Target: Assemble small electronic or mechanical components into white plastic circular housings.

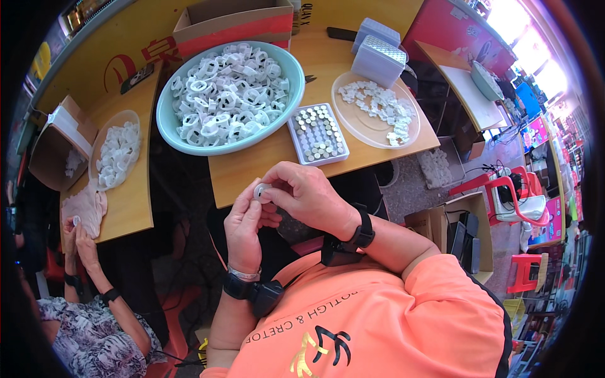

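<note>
Both my hands meet in front of the table's near edge, over a small round white plastic part (259, 191) with a dark spot in its middle. My left hand (244, 230) pinches the part between thumb and fingers. From the other side, the thumb and fingers of my right hand (307, 191) close on the same part; anything else inside them is hidden. Just beyond stands a clear box (343, 155) of silver discs. A large light-green basin (296, 104) heaped with white ring-shaped parts is behind it, to the left.
At right, a round translucent lid (413, 134) carries small white pieces; stacked plastic boxes (377, 61) stand behind it. An open carton (230, 28) sits behind the basin. Leftward, a co-worker's hands (82, 242) hold a small white part beside another tray (96, 148). A red chair (526, 195) stands far right.
</note>
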Demonstrator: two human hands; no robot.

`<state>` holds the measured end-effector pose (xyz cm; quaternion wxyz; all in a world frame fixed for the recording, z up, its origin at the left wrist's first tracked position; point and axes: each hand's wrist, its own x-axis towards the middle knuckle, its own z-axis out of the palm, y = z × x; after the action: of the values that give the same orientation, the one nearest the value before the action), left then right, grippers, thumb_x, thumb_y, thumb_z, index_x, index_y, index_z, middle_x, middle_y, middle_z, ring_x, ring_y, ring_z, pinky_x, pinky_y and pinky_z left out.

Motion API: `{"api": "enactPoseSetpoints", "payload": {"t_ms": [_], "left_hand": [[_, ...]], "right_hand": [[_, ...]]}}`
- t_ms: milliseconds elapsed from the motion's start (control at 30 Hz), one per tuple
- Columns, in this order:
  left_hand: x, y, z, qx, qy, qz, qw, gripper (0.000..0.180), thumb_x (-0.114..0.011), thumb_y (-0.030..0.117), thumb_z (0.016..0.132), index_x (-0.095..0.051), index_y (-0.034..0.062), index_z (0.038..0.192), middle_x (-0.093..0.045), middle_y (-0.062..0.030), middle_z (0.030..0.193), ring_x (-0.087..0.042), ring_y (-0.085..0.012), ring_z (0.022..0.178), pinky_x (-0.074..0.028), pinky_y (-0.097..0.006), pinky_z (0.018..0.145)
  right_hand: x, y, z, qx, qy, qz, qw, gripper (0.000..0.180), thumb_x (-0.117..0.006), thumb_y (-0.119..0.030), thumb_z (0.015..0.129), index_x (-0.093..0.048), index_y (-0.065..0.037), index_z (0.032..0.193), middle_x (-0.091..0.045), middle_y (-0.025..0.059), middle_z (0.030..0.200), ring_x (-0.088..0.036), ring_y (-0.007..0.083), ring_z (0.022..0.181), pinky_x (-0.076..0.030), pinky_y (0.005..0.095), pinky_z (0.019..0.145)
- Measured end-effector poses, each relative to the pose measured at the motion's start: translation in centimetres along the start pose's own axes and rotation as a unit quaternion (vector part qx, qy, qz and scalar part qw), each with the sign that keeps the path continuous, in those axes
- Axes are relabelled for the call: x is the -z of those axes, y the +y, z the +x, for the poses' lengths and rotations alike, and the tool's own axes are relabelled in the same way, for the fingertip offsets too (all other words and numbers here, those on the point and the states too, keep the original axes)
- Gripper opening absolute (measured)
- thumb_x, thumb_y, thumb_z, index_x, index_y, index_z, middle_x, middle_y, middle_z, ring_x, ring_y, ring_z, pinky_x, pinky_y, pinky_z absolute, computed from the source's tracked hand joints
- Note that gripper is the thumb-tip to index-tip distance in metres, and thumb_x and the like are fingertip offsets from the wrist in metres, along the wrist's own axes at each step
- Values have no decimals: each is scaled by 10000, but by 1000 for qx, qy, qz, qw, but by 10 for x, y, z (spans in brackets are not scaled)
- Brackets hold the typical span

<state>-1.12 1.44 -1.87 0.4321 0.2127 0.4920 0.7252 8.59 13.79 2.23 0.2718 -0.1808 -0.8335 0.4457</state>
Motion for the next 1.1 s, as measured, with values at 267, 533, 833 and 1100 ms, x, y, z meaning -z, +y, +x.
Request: {"api": "enactPoseSetpoints", "payload": {"t_ms": [267,533,833,1100], "left_hand": [[-4,-5,-5,-38,2,64,997,348,-476,59,975,-494,-12,1315,-637,-47,884,-603,-84,693,-503,-211,600],[-1,-3,-5,-2,-10,40,999,385,-480,57,955,-472,-30,1331,-624,-61,851,-600,-98,676,-505,-216,597],[-1,1,-4,-21,4,95,995,456,-464,18,939,-417,-36,1389,-633,-71,885,-586,-86,682,-506,-221,616],[0,-1,-6,-97,-8,255,962,459,-478,-39,913,-450,-27,1371,-635,-63,836,-564,-73,654,-496,-228,618]], "right_hand": [[0,2,-1,-8,-23,-1,1000,166,-702,-115,819,-594,4,861,-646,119,732,-645,230,651,-499,316,595],[2,20,-1,-155,-80,184,967,145,-689,-91,826,-624,22,890,-664,113,749,-640,172,644,-507,277,610],[1,1,-4,-36,-33,-5,999,149,-694,-120,817,-656,0,897,-695,127,752,-705,213,694,-541,290,625],[-3,3,-5,48,-4,-52,997,147,-665,-138,771,-599,-7,766,-640,151,690,-648,318,644,-523,371,591]]}}
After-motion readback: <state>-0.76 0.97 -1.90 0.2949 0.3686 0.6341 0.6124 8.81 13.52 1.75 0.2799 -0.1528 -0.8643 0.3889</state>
